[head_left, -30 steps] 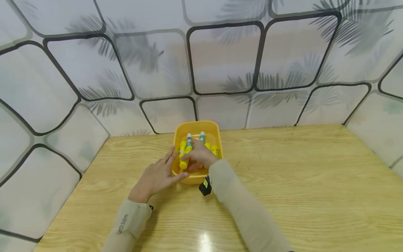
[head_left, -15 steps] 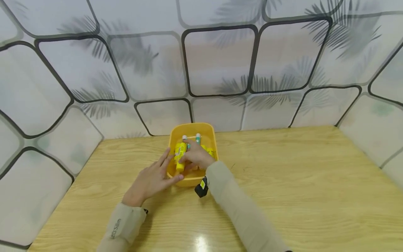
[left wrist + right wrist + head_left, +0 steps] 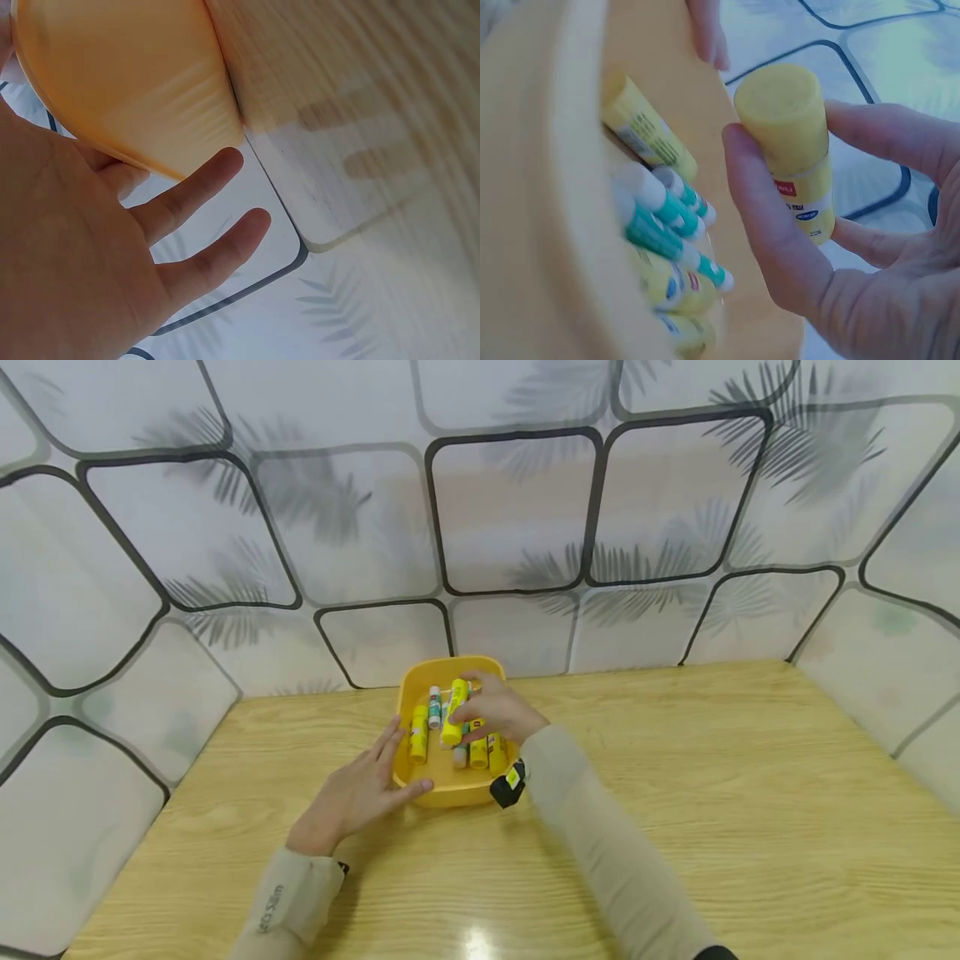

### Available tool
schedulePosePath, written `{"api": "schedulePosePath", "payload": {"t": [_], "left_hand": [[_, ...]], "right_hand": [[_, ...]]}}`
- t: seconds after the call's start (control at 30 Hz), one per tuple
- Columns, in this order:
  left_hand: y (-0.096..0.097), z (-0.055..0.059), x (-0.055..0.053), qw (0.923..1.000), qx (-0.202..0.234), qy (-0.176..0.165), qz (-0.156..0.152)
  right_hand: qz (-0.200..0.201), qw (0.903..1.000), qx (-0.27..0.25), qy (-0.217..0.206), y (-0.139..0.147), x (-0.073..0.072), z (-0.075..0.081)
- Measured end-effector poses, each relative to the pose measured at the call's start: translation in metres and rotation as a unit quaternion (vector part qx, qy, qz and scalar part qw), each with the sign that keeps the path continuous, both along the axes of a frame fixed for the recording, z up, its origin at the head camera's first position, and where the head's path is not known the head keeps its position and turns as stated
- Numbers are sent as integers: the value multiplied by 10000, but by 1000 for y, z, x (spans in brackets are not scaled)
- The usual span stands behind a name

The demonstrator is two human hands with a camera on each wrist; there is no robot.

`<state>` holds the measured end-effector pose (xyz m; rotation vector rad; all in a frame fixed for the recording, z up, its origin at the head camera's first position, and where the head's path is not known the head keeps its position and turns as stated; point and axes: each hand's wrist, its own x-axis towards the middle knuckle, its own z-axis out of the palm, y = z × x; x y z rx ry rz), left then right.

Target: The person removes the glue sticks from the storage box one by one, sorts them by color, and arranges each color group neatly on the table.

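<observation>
Between thumb and fingers, my right hand point(image 3: 501, 708) pinches a yellow glue stick point(image 3: 795, 157) above the yellow basket point(image 3: 450, 795). My left hand point(image 3: 356, 797) lies against the basket's left side, its fingers straight at the rim. Seen from the left wrist, two fingers point(image 3: 202, 191) stretch past the basket's outer wall point(image 3: 127, 67). Inside the basket, another yellow glue stick point(image 3: 418, 737) lies at the left, with a smaller green-and-white glue stick point(image 3: 435, 706) near it. More yellow glue sticks point(image 3: 497, 753) and green-and-white ones point(image 3: 679, 244) lie at the right, partly hidden by the hand.
The basket stands on a wood-grain table point(image 3: 712, 793), near its back edge. Behind rises a pale panel point(image 3: 517, 510) with dark outlines and leaf prints. A black device point(image 3: 508, 783) sits at the right wrist, close to the basket's front right corner.
My right hand has lifted the yellow glue stick from the basket's left part and moved it rightward, uncovering the sticks below. The left hand stays at the rim; the view has shifted slightly.
</observation>
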<state>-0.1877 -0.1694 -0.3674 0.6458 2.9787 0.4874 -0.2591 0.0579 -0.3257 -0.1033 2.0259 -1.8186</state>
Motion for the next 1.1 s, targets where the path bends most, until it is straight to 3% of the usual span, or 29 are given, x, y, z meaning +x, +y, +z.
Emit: {"api": "schedulePosePath", "payload": {"t": [0.2, 0.5, 0.73, 1.1], "left_hand": [[2, 0, -1, 10000, 16, 3, -16], [0, 1, -2, 10000, 18, -40, 84], [-1, -1, 1, 10000, 4, -13, 22], [-3, -2, -1, 10000, 3, 45, 20]], "right_hand": [[-121, 9999, -59, -57, 15, -4, 6], [40, 9999, -10, 133, 30, -7, 15], [-43, 10000, 22, 35, 44, -7, 15], [6, 9996, 17, 288, 64, -13, 17]]}}
